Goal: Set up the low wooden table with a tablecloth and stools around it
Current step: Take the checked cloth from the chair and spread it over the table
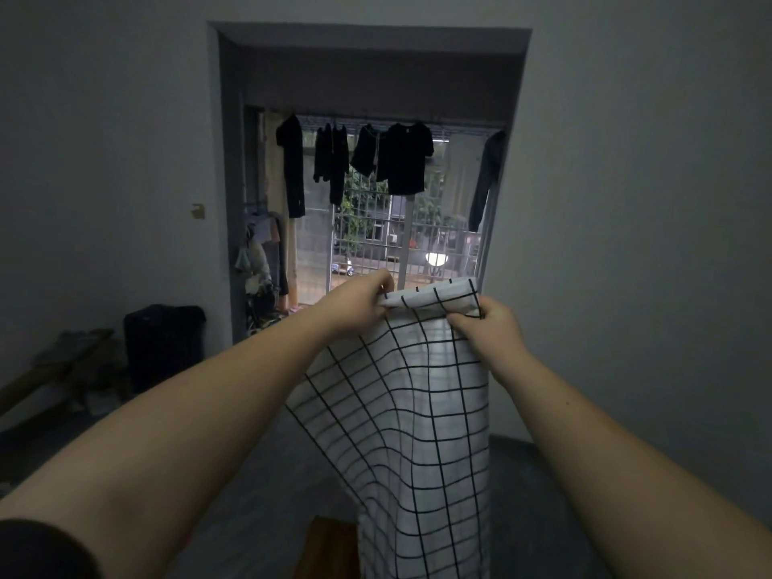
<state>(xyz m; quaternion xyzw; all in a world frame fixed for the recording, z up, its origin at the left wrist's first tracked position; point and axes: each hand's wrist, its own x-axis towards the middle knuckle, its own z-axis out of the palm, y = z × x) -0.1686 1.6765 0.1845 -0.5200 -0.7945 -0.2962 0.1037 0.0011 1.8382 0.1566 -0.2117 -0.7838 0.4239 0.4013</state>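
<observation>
Dim grey room, checked tablecloth [417, 411] hanging, left hand [355, 305] and right hand [484, 328] pinching its top edge

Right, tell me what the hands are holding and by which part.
Both the left hand and right hand pinch the checked tablecloth along its folded top edge; the rest hangs down.

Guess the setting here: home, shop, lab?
Most likely a home, a plain room opening onto a balcony: dark clothes hang before a barred window, and the left hand and right hand hold up a checked tablecloth.
</observation>
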